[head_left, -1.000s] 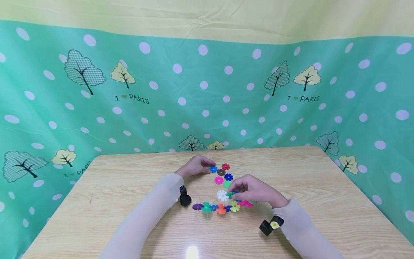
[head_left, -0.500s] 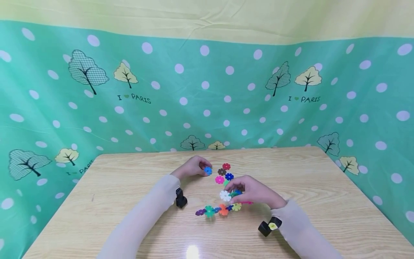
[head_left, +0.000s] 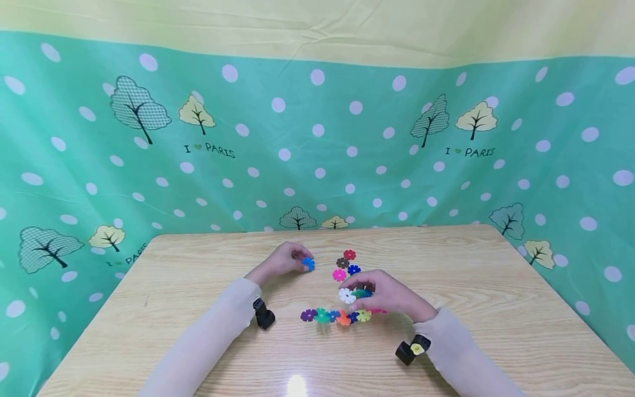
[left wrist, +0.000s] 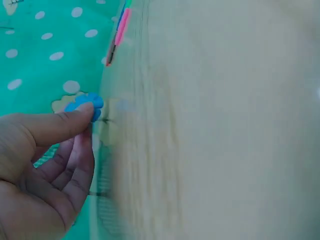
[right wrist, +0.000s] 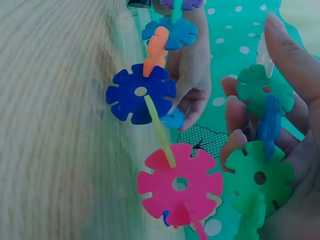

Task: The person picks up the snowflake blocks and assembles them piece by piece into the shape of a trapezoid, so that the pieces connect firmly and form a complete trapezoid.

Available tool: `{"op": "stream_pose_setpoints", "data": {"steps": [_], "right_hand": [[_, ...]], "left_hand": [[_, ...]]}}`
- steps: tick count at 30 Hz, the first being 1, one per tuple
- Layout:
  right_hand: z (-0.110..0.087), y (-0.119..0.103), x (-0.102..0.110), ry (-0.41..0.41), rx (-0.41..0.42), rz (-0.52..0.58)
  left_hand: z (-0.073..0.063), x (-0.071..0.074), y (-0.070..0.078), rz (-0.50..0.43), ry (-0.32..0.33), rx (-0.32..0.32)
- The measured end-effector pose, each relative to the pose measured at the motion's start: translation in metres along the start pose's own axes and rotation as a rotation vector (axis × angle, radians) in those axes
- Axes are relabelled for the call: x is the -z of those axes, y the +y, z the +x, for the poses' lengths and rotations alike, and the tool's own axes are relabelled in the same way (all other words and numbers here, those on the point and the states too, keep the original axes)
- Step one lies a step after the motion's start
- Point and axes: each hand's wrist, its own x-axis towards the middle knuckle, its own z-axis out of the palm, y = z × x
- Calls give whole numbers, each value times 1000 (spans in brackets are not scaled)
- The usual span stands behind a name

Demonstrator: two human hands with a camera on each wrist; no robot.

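Note:
My left hand [head_left: 285, 259] pinches a light blue notched snowflake disc [head_left: 308, 264] between thumb and fingers, held near the table's far side. In the left wrist view the thumb covers part of that blue disc [left wrist: 96, 102]. My right hand [head_left: 384, 291] grips one end of a chain of interlocked snowflake discs, around a white disc [head_left: 346, 296] and a green disc [right wrist: 257, 90]. The chain bends back below the hand, with a pink disc [right wrist: 165, 172], a dark blue disc [right wrist: 125, 95] and an orange disc [head_left: 343, 317] along its front row. A purple disc [head_left: 308, 315] ends that row.
Loose discs lie beyond the right hand: a red disc [head_left: 349, 255], a brown disc [head_left: 343, 263], a pink disc [head_left: 339, 275] and a dark blue disc [head_left: 354, 269]. A polka-dot curtain [head_left: 317, 154] hangs behind the wooden table [head_left: 198, 259].
The left hand has drawn the light blue disc leftward, away from the loose discs. The right hand stays near its place, with the white disc and chain shifting slightly.

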Motion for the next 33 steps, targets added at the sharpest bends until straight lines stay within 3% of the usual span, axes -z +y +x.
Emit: {"op": "stream_pose_setpoints", "data": {"steps": [4, 8, 16, 26, 33], "right_hand": [[0, 0, -1, 20, -6, 4], [0, 0, -1, 35, 2, -31], [-1, 0, 0, 64, 13, -18], [-1, -5, -1, 97, 35, -8], [0, -1, -2, 105, 46, -5]], "left_hand": [[-12, 0, 10, -87, 18, -9], [-28, -3, 29, -177, 38, -43], [-60, -19, 60, -297, 19, -127], [-73, -31, 66, -328, 86, -115], [-77, -37, 70, -302, 111, -203]]}}
